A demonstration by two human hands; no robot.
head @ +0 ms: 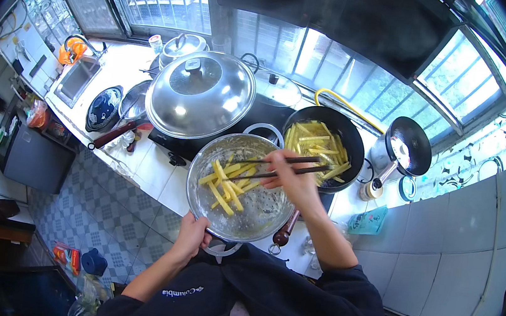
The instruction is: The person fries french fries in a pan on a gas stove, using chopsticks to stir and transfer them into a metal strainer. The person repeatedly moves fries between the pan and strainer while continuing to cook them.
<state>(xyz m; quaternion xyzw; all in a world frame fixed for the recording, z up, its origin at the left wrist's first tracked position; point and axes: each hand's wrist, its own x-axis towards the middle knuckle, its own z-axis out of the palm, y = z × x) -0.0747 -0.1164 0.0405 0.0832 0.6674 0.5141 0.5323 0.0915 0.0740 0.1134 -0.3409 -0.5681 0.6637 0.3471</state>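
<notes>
My left hand (192, 237) grips the near rim of a round metal pan (268, 228) with loop handles. Inside it lies a loose heap of pale yellow potato strips (226, 188). My right hand (292, 174) holds a pair of dark chopsticks (260, 174), their tips at the strips in the pan. Behind and to the right, a black wok (358, 145) on the stove holds many more potato strips (314, 142) in bubbling liquid. The wok's wooden handle (282, 237) points toward me, beside the pan's right side.
A large domed steel lid (161, 94) covers cookware at the left of the stove. Left of it are a strainer (136, 101), a dark patterned pot (103, 109) and a sink (78, 79). At right stand a smaller black pan (414, 135) and a jar (370, 191). A range hood (346, 18) hangs above.
</notes>
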